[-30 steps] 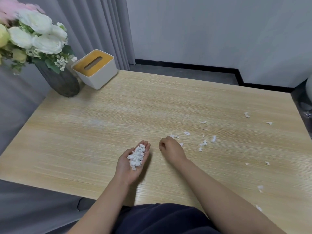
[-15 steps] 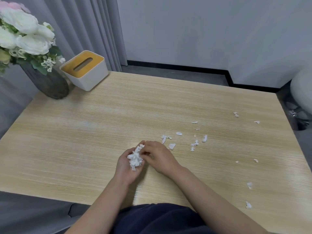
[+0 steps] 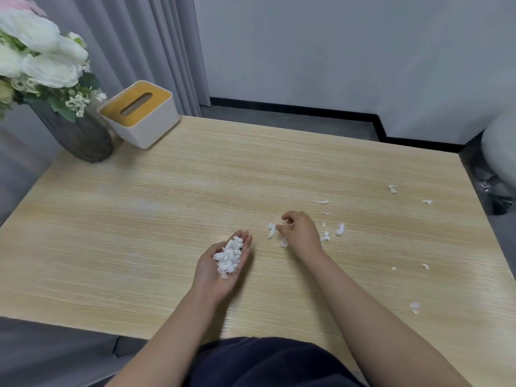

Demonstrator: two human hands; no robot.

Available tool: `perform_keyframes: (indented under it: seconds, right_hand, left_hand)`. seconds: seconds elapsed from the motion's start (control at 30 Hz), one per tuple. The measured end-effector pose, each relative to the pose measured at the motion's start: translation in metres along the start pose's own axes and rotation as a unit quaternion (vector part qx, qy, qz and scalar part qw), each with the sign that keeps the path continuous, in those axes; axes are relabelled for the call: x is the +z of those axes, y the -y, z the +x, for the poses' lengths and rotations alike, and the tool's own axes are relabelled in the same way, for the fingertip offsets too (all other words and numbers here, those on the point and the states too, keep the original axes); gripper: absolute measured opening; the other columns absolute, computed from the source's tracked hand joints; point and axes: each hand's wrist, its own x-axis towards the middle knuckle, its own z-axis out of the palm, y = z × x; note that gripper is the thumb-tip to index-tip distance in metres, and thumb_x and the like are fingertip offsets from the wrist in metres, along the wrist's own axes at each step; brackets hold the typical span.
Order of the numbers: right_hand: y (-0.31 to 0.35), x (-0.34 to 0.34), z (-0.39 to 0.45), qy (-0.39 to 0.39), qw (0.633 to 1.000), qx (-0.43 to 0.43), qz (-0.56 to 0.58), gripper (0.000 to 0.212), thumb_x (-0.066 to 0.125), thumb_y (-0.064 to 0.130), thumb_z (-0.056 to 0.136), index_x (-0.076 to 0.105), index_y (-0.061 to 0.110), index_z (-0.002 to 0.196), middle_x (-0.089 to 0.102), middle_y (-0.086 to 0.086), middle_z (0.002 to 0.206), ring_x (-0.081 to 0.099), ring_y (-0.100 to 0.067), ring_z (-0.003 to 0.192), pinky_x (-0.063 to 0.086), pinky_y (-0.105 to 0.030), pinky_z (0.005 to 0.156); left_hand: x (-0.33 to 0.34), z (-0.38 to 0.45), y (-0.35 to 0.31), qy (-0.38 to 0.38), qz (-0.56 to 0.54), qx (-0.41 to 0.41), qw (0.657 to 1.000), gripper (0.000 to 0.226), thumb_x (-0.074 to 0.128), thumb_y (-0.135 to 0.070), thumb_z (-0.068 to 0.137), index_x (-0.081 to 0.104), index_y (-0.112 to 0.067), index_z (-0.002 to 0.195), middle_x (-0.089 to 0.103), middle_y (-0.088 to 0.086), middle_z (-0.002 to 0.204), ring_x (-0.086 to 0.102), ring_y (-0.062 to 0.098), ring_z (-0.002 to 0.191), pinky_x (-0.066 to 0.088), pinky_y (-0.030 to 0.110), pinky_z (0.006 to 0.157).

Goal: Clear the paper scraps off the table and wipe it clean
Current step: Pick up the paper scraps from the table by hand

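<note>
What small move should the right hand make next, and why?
Probably pinch up the scrap lying just left of the right hand, then drop it onto the pile cupped in the left hand. Its curled fingers hover right beside that scrap, and more scraps still litter the table.

No readable text, labels, brands, numbers or signs anywhere, tissue box and vase unmarked

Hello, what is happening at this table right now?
A person is gathering paper scraps by hand. The left hand, palm up, cups a pile of collected scraps. The right hand reaches with curled fingers for a loose scrap. Several scattered scraps remain on the wooden table. No wiping yet.
</note>
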Motion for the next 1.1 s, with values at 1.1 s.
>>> perform_keyframes:
  seconds: [1.1]
  right_hand:
    - [0.065,-0.027,-0.025,0.025,0.975,-0.218,0.030,0.013,0.057,0.012,0.090,0.067,0.012,0.098,0.060,0.006,0.091,0.055,-0.009,0.085,0.046,-0.027,0.083]
  left_hand:
    - [0.019,0.010,0.009,-0.024,0.037,-0.012,0.999,0.037,0.062,0.003,0.062,0.067,0.012,0.098,0.066,0.025,0.107,0.068,0.037,0.090,0.055,0.047,0.078]
